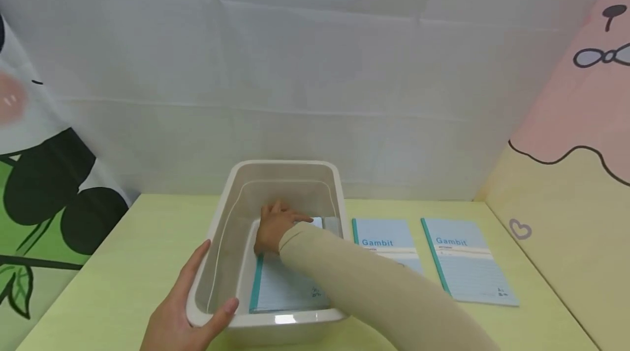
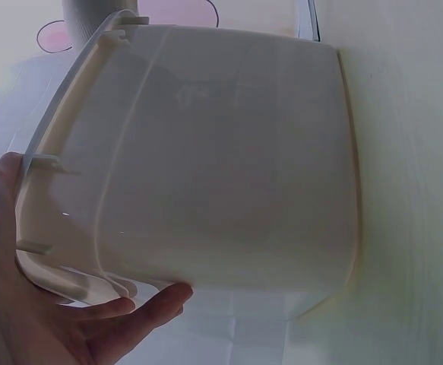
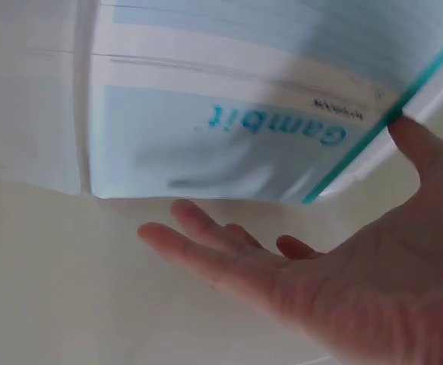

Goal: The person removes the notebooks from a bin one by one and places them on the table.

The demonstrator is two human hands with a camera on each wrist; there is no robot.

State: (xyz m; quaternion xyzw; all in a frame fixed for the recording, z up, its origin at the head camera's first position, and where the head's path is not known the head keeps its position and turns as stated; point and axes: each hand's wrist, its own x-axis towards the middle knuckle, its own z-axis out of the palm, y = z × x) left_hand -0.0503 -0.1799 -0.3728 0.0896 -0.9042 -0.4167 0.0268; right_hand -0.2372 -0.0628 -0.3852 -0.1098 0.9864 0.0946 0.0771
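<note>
A white plastic bin (image 1: 214,263) stands on the table, with a notebook (image 1: 287,285) lying face up inside it. Its cover is light blue, with a teal spine. My left hand (image 1: 184,313) grips the bin's near left corner, thumb over the rim and fingers along the outer wall (image 2: 206,167). Inside the bin, my right hand (image 1: 274,230) is at the notebook's far end. The right wrist view has its thumb (image 3: 415,141) at the teal spine and its straight fingers (image 3: 206,251) just past the top edge, beneath the printed "Gambit" (image 3: 274,125).
Two more Gambit notebooks lie side by side on the yellow table (image 1: 147,241) right of the bin, a nearer one (image 1: 384,233) partly behind my right sleeve (image 1: 374,285) and a farther one (image 1: 467,263). A white sheet (image 1: 315,66) hangs behind the table.
</note>
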